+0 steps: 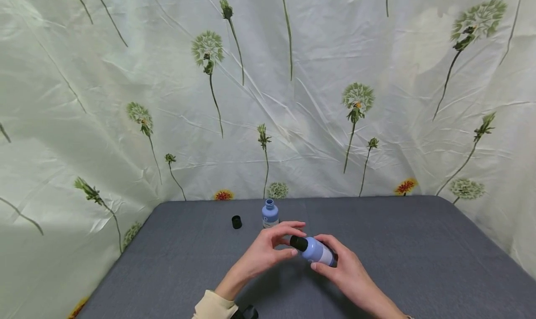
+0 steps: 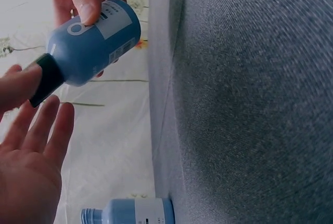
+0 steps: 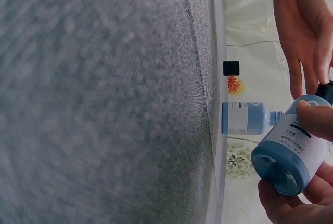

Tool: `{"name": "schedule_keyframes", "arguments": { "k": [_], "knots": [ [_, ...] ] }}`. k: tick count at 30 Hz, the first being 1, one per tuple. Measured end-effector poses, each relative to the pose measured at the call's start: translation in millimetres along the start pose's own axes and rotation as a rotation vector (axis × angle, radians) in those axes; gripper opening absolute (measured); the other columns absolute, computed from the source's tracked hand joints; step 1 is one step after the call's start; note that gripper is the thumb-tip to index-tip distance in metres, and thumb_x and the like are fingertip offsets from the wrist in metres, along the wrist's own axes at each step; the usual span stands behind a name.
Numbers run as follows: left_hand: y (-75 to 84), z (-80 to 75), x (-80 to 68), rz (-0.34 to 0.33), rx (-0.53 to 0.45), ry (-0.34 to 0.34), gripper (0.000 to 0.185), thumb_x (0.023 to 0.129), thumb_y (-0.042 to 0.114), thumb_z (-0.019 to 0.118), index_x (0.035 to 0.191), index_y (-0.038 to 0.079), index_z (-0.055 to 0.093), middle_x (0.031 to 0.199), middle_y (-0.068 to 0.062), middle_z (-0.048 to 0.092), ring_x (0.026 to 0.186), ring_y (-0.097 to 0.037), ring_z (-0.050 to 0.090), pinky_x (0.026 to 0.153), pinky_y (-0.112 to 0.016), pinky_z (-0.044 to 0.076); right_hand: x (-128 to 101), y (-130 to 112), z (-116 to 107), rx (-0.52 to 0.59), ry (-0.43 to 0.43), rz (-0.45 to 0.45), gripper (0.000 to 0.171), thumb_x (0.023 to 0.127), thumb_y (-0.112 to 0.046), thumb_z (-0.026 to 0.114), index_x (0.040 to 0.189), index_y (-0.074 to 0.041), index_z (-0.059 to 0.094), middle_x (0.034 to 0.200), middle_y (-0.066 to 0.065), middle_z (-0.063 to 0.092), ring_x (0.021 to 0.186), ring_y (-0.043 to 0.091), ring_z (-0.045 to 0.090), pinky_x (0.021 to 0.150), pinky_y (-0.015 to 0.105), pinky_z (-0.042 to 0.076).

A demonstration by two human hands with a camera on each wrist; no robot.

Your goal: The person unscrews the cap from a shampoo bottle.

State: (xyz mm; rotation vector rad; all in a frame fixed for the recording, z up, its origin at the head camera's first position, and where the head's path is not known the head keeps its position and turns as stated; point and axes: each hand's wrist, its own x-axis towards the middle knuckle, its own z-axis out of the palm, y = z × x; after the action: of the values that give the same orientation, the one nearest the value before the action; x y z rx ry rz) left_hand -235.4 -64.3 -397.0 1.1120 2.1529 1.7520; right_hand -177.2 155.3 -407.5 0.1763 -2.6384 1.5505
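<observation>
My right hand point(image 1: 351, 272) grips a blue bottle point(image 1: 315, 250) with a white label, tilted above the table, thumb on one side and fingers round the other. Its black cap point(image 2: 48, 79) sits on the neck and points toward my left hand point(image 1: 264, 251). The left thumb and fingertips are at that cap and pinch it, while the other fingers spread out beneath it in the left wrist view. Behind the hands, a second blue bottle point(image 1: 270, 213) stands upright with its threaded neck bare. A loose black cap point(image 1: 236, 222) lies to the left of that bottle.
A grey cloth covers the table point(image 1: 188, 258). Behind it hangs a pale curtain point(image 1: 310, 137) printed with dandelions. At the bottom edge, a dark object point(image 1: 250, 312) shows beside the left sleeve point(image 1: 214, 306).
</observation>
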Motion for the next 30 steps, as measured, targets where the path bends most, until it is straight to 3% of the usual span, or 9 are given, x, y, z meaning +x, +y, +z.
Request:
{"name": "schedule_keyframes", "arguments": {
  "k": [6, 12, 19, 26, 30],
  "knots": [
    [-0.3, 3.1, 0.0, 0.034, 0.062, -0.018, 0.044, 0.09, -0.009, 0.062, 0.127, 0.016, 0.067, 0.131, 0.003, 0.06, 0.118, -0.016, 0.056, 0.087, -0.035, 0.051, -0.9, 2.6, -3.8, 0.014, -0.02, 0.033, 0.051, 0.078, -0.021, 0.084, 0.124, -0.018, 0.061, 0.112, 0.002, 0.062, 0.093, 0.02, 0.055, 0.077, 0.038, 0.045],
    [0.9, 4.5, 0.2, -0.027, 0.144, 0.021, 0.046, 0.092, 0.005, 0.069, 0.132, 0.026, 0.063, 0.12, 0.008, 0.064, 0.102, -0.013, 0.06, 0.082, -0.032, 0.051, -0.1, 2.5, -5.2, 0.001, -0.024, 0.052, 0.053, 0.077, -0.021, 0.085, 0.125, -0.016, 0.061, 0.113, 0.002, 0.062, 0.093, 0.019, 0.056, 0.078, 0.038, 0.045],
    [0.5, 3.0, -2.1, -0.032, 0.221, 0.077, 0.023, 0.09, 0.022, 0.074, 0.113, 0.021, 0.073, 0.098, 0.009, 0.064, 0.083, -0.01, 0.059, 0.071, -0.027, 0.05, 1.7, 0.1, -2.1, -0.011, -0.036, 0.045, 0.052, 0.078, -0.02, 0.084, 0.124, -0.016, 0.06, 0.113, 0.003, 0.062, 0.093, 0.02, 0.056, 0.077, 0.038, 0.045],
    [1.6, 5.0, -1.9, -0.131, 0.226, 0.137, 0.018, 0.087, 0.029, 0.077, 0.104, 0.023, 0.072, 0.085, 0.007, 0.065, 0.07, -0.01, 0.057, 0.062, -0.027, 0.047, 1.0, 0.5, -1.2, -0.003, -0.051, 0.036, 0.051, 0.078, -0.019, 0.084, 0.124, -0.015, 0.061, 0.113, 0.003, 0.062, 0.093, 0.02, 0.056, 0.077, 0.038, 0.045],
    [0.6, 6.3, -1.3, -0.143, 0.243, 0.152, 0.02, 0.088, 0.033, 0.076, 0.105, 0.023, 0.071, 0.086, 0.008, 0.064, 0.07, -0.01, 0.056, 0.062, -0.027, 0.047, 0.4, 0.6, -2.0, 0.007, -0.046, 0.016, 0.051, 0.079, -0.019, 0.083, 0.124, -0.016, 0.06, 0.112, 0.004, 0.062, 0.092, 0.02, 0.056, 0.076, 0.038, 0.045]
  ]
}}
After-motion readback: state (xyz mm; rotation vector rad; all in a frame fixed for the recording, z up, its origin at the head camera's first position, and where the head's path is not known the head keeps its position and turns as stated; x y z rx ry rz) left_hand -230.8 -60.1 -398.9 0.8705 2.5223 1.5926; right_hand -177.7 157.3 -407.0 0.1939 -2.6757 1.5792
